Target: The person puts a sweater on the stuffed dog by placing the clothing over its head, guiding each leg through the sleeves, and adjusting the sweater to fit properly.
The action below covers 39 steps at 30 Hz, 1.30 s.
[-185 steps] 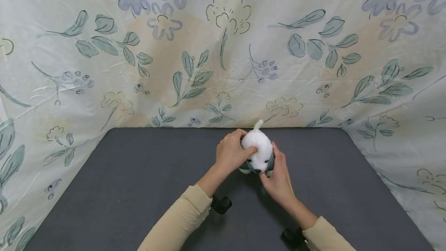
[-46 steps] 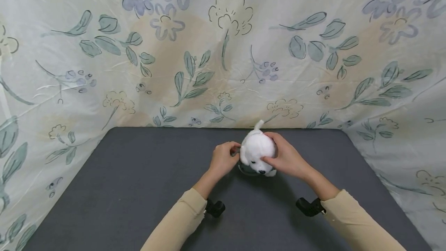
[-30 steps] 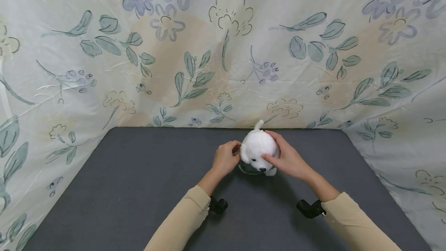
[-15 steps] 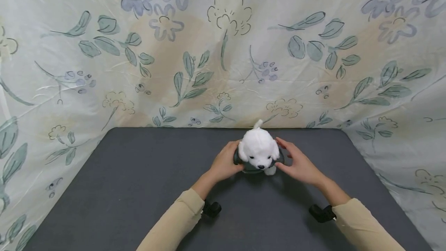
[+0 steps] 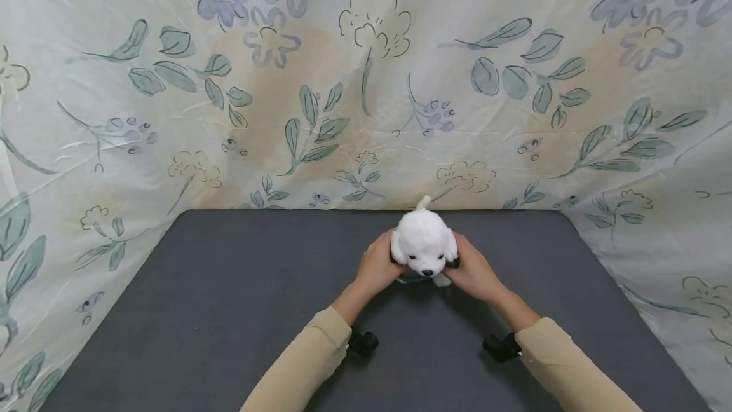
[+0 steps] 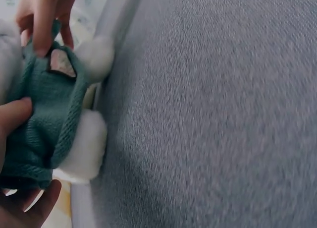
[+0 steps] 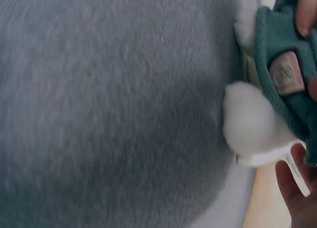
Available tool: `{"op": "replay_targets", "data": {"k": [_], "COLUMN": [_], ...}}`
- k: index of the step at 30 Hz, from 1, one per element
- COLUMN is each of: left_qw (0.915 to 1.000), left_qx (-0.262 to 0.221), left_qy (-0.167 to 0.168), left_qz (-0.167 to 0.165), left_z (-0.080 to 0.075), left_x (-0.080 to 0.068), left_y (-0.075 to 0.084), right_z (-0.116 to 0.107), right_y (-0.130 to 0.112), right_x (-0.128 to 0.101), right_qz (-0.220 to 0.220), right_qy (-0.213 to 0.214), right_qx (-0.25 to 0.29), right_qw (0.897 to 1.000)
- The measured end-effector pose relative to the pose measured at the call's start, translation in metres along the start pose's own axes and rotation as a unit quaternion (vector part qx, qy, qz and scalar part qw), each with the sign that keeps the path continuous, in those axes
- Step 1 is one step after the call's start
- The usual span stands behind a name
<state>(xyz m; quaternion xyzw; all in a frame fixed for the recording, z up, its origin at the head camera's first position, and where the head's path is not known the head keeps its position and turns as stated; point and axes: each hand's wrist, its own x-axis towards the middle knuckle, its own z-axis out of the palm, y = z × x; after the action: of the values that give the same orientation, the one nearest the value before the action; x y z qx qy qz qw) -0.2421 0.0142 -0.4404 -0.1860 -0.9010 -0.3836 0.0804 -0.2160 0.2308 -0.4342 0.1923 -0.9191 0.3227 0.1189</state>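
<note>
A white plush dog (image 5: 424, 245) stands near the back of the grey table top (image 5: 217, 310), facing me. It wears a teal knitted sweater (image 6: 39, 124) with a small pink label (image 6: 61, 64). My left hand (image 5: 379, 264) grips the toy's left side, with the thumb (image 6: 14, 115) and fingers (image 6: 40, 20) pinching the sweater. My right hand (image 5: 470, 270) grips the right side, its fingers on the sweater (image 7: 290, 89) above a white paw (image 7: 250, 121). In the head view the dog's head hides most of the sweater.
A floral cloth (image 5: 366, 81) walls the table at the back and both sides, close behind the toy. Black wrist cameras (image 5: 363, 342) (image 5: 501, 347) sit under both beige sleeves. Bare grey surface spreads left, right and in front of the hands.
The right hand came off the dog's head and down to its right side. Both hands have closed in on the toy's flanks, covering the sweater, and the dog now faces me squarely.
</note>
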Motion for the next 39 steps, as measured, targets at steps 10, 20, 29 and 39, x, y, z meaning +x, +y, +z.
{"op": "replay_targets", "data": {"k": [10, 20, 29, 39], "left_qw": [0.9993, 0.9955, 0.9862, 0.9907], "left_qx": [-0.008, -0.051, -0.123, -0.126], "left_qy": [0.035, 0.001, -0.011, -0.030], "left_qz": [0.009, 0.079, 0.110, 0.042], "left_z": [-0.009, -0.044, -0.075, -0.102], "left_x": [-0.011, -0.029, -0.042, -0.053], "left_y": [0.009, 0.016, 0.019, 0.021], "right_z": [0.000, -0.013, -0.025, -0.022], "right_y": [-0.020, -0.047, -0.081, -0.102], "right_x": [-0.005, -0.009, -0.009, -0.003], "right_qz": [-0.001, -0.030, 0.004, 0.038], "right_qy": [0.081, 0.049, -0.002, -0.039], "right_qx": [-0.010, 0.003, 0.052, 0.097], "right_qw": [0.997, 0.998, 0.999, 0.994]}}
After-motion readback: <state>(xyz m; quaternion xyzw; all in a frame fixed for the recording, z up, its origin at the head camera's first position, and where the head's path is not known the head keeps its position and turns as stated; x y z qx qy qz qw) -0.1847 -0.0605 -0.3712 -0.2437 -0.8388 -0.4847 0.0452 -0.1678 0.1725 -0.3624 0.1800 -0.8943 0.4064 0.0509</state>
